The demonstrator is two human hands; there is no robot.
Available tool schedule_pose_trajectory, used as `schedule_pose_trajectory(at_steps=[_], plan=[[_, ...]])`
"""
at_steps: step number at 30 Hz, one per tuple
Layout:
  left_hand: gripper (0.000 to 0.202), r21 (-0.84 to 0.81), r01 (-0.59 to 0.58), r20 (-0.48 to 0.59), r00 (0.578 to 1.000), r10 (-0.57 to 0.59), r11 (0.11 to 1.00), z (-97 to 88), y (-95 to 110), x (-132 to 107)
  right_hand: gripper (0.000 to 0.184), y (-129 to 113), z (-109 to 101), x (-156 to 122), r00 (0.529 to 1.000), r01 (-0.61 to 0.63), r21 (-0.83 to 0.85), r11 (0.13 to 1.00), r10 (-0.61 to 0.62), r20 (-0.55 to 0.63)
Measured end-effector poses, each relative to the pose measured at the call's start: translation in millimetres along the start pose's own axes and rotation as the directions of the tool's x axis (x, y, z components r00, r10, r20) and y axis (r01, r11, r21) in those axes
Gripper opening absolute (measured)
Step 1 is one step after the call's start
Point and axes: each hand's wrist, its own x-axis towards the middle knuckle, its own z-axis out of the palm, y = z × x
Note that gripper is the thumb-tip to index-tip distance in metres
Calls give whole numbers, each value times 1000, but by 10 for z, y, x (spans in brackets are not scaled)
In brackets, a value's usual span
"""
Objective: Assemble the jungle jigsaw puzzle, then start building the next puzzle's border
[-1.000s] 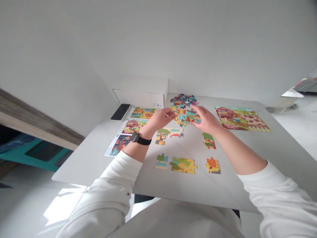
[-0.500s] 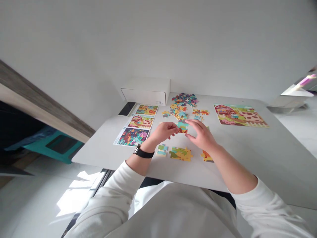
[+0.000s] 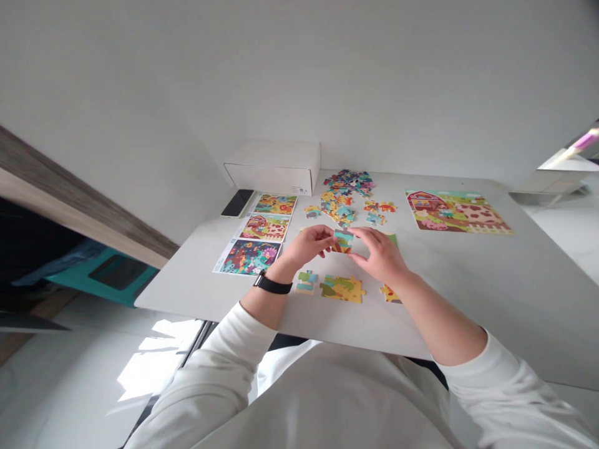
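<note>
A teal and orange puzzle piece is held above the white table between both hands. My left hand, with a black watch on its wrist, pinches the piece's left edge. My right hand pinches its right edge. Just in front of the hands lie a joined yellow and green section, a small green and blue piece and an orange piece partly hidden by my right wrist.
A heap of loose puzzle pieces lies beyond the hands. A finished farm puzzle sits at the right. Three picture cards, a black phone and a white box are at the left and back.
Both hands drew back from the loose heap toward me, bringing the teal and orange piece with them. In the last half second they barely moved.
</note>
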Motion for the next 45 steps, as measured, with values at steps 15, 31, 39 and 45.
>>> schedule_pose_trajectory(at_steps=[15, 31, 39, 45], plan=[[38, -39, -88, -220, 972, 78, 995, -476, 50, -9, 16, -186, -41, -25, 995, -47, 46, 998, 43, 95], [39, 143, 102, -242, 968, -66, 984, -1027, -132, -589, 35, -764, 566, -164, 885, 67, 32, 997, -74, 459], [34, 226, 230, -199, 962, -186, 947, -910, -171, -1109, 24, -690, 557, -183, 901, 79, 70, 994, -101, 423], [34, 226, 284, -234, 944, -231, 932, -852, -281, -1289, 49, -751, 594, -165, 913, 17, 67, 998, -42, 405]])
